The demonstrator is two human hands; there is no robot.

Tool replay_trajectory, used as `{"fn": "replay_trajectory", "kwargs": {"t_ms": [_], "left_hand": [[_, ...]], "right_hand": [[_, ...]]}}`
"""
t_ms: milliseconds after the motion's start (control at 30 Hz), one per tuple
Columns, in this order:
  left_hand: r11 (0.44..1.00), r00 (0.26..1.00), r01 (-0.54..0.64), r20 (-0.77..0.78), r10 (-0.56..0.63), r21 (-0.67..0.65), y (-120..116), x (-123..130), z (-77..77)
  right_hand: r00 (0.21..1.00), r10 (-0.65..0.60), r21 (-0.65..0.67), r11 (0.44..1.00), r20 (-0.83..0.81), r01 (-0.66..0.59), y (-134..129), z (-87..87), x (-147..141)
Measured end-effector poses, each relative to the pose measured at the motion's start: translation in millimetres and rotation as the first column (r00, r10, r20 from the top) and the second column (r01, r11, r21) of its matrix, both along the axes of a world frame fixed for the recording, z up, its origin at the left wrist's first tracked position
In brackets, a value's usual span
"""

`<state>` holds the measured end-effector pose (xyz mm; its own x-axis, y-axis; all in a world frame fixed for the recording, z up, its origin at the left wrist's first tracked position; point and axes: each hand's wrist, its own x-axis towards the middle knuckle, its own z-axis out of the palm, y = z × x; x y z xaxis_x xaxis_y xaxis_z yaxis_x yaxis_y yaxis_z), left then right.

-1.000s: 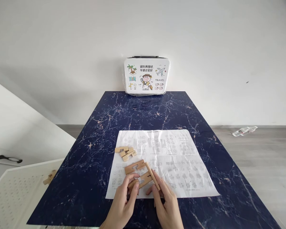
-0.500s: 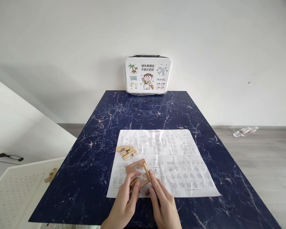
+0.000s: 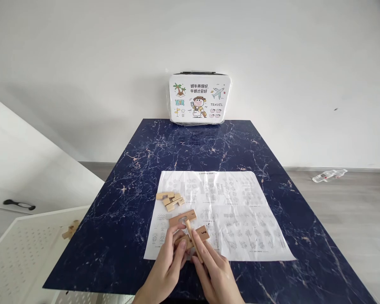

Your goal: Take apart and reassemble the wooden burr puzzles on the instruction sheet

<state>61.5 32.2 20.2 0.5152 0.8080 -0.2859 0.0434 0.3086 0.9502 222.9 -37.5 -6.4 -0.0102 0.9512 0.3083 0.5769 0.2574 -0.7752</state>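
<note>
My left hand (image 3: 168, 259) is closed around a notched wooden puzzle piece (image 3: 183, 241), thumb on top. My right hand (image 3: 213, 267) grips a narrow wooden puzzle strip (image 3: 189, 229), which slants across the left-hand piece; whether the two interlock I cannot tell. Beyond my fingers, a notched wooden piece marked 1 (image 3: 190, 215) lies on the printed sheet (image 3: 247, 219). A piece marked 3 (image 3: 204, 233) shows just right of the strip, partly hidden by my right fingers. Farther left on the sheet, several paler notched pieces (image 3: 171, 200) sit in a cluster.
A dark blue marbled table (image 3: 193, 152) carries the creased sheet. At its far edge a white cartoon-printed case (image 3: 200, 99) stands against the wall. To the left, below table height, is a white perforated surface (image 3: 15, 249) with wooden pieces (image 3: 70, 230). A plastic bottle (image 3: 329, 175) lies on the floor at right.
The strip in my right hand has swung left over the left-hand piece. The number 3 now shows on the piece beside it. The whole view has shifted slightly.
</note>
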Motion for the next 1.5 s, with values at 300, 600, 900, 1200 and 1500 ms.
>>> {"fn": "replay_trajectory", "kwargs": {"t_ms": [300,600,900,1200,1500], "left_hand": [[0.991,0.997,0.077,-0.023,-0.075,0.109,2.1,-3.6,-0.7],[1.000,0.999,0.028,0.030,-0.028,0.000,8.1,0.8,8.3],[1.000,1.000,0.022,0.023,-0.021,-0.018,13.7,3.3,4.9],[0.999,0.998,0.043,0.042,-0.043,-0.005,15.4,1.3,4.7],[1.000,0.999,0.022,0.044,-0.022,0.005,12.9,-1.6,9.8]], "right_hand": [[0.998,0.049,0.016,0.999,0.046,-0.050,2.4,9.1,0.9],[0.994,-0.052,-0.026,0.998,-0.100,0.050,-2.2,-3.4,-1.2],[0.998,-0.018,0.069,0.997,-0.054,0.022,-1.6,-1.0,1.2],[0.994,0.045,0.020,0.999,-0.104,-0.044,-2.8,-2.2,2.2],[0.994,0.085,0.018,0.996,-0.068,-0.084,-2.0,10.2,9.9]]}}
